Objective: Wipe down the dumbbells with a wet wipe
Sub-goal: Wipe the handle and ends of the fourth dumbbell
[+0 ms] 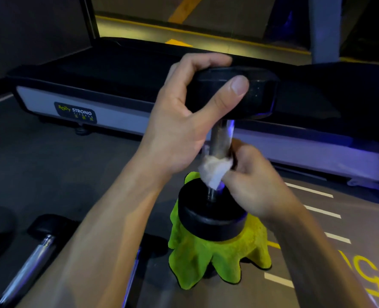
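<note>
While a black rubber-headed dumbbell with a steel handle [219, 138] stands upright on end, two bare hands work on it. Its lower head rests on a bright green fleecy cloth [217, 256] draped over something hidden beneath it, on the grey gym floor [62, 165]. The left hand [184, 121] clamps the upper head, fingers curled over the top and thumb pressed flat against its side. The right hand [253, 181] (slightly blurred) is closed around the lower part of the handle, pinching a crumpled white wet wipe [215, 170] against the metal just above the lower head. Another dumbbell with a shiny handle [33, 256] lies on the floor at lower left. Behind stands a black and grey treadmill deck [77, 101] with a "Body Strong" label.
</note>
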`<state>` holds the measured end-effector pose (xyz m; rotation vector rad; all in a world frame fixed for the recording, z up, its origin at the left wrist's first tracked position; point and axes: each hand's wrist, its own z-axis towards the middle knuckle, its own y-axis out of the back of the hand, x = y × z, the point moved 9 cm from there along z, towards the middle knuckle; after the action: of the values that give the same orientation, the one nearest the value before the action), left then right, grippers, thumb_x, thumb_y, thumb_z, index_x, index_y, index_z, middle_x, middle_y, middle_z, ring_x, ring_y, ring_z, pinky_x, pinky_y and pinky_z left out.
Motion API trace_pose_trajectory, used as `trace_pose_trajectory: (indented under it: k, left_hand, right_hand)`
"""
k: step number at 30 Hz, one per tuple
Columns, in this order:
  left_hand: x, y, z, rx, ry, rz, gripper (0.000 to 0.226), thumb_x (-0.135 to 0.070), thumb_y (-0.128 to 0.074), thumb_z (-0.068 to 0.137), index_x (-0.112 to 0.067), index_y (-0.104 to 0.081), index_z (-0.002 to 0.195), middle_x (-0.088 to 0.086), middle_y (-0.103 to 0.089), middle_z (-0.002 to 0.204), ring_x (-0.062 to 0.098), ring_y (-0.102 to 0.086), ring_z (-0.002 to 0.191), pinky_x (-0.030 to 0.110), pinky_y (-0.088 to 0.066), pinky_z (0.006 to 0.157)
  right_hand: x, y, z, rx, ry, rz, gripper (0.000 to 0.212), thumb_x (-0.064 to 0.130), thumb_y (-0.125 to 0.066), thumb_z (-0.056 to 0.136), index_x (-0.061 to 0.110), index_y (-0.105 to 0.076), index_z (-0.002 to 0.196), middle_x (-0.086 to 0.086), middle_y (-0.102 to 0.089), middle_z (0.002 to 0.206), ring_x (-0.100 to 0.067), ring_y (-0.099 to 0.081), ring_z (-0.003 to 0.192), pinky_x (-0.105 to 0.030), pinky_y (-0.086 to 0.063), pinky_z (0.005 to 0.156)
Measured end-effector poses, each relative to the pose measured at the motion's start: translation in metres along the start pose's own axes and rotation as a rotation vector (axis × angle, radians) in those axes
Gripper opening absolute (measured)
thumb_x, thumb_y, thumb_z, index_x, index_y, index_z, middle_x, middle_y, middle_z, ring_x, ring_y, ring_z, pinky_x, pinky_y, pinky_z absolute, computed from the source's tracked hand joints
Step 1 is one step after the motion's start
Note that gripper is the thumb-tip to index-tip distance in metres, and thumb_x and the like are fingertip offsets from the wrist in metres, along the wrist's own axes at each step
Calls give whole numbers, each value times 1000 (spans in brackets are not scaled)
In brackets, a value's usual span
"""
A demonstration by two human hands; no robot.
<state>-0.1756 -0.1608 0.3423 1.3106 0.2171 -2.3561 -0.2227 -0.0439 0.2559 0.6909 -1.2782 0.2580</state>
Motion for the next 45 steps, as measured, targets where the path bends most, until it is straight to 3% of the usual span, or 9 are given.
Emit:
trace_pose_trajectory:
  k: [9,12,20,24,29,33,36,39,45]
  left_hand:
    - [-5,-5,-3,27,0,13,35,-42,-71,94,-27,-63,124,9,-61,134,14,-63,125,43,-51,111]
    - [-4,-4,-3,17,12,-5,37,-44,-72,92,-27,-64,124,12,-61,133,17,-65,123,46,-53,109]
    - [-1,-2,-3,5,20,-10,37,-44,-72,92,-27,-64,124,12,-62,131,19,-65,122,49,-53,109]
    - [-2,-6,-3,9,14,-32,37,-42,-73,92,-26,-64,124,17,-61,131,22,-66,120,47,-55,107]
    - [0,-4,0,4,14,-40,35,-42,-73,93,-27,-64,124,16,-61,133,19,-65,121,40,-54,106]
    - [3,-1,1,-4,21,-24,33,-41,-71,95,-28,-63,125,15,-61,133,15,-65,120,33,-54,104]
    - [3,-1,1,8,20,-45,36,-43,-72,92,-29,-62,124,17,-60,135,22,-65,123,45,-55,106]
    - [4,-1,0,14,15,-21,36,-44,-71,93,-29,-62,124,14,-60,135,21,-64,125,48,-53,109]
    - [4,1,-2,1,30,-51,37,-45,-69,93,-30,-62,125,14,-60,137,22,-63,127,47,-53,110]
  right_hand:
    - [3,-2,-15,-367,-95,365,21,14,-52,91,21,-72,91,9,-78,87,-8,-72,93,-36,-53,98]
    - [6,-5,-26,-362,-34,523,30,15,-49,105,34,-70,96,31,-73,79,19,-65,84,-9,-47,85]
    - [17,-2,-18,-494,150,262,20,14,-44,108,12,-58,94,15,-62,75,-2,-56,71,-30,-43,73]
    - [22,10,-8,-590,177,250,32,13,-41,107,21,-57,80,16,-61,68,3,-55,67,-14,-45,67]
    - [20,6,14,-334,153,261,53,34,-38,103,4,-47,60,-5,-56,52,-17,-54,55,-30,-44,58]
    - [25,2,14,-294,231,215,35,19,-43,98,-7,-56,80,-26,-62,70,-17,-60,68,-30,-46,62]
    - [29,-1,12,-254,295,134,28,5,-54,102,7,-51,130,-7,-74,111,-17,-70,107,-41,-55,97]
    - [22,-2,8,-119,254,-50,17,11,-55,103,25,-62,109,8,-73,85,-9,-69,82,-37,-54,83]
    - [-26,-6,-21,65,32,-297,26,20,-58,94,26,-55,119,9,-73,105,-14,-69,100,-51,-53,91]
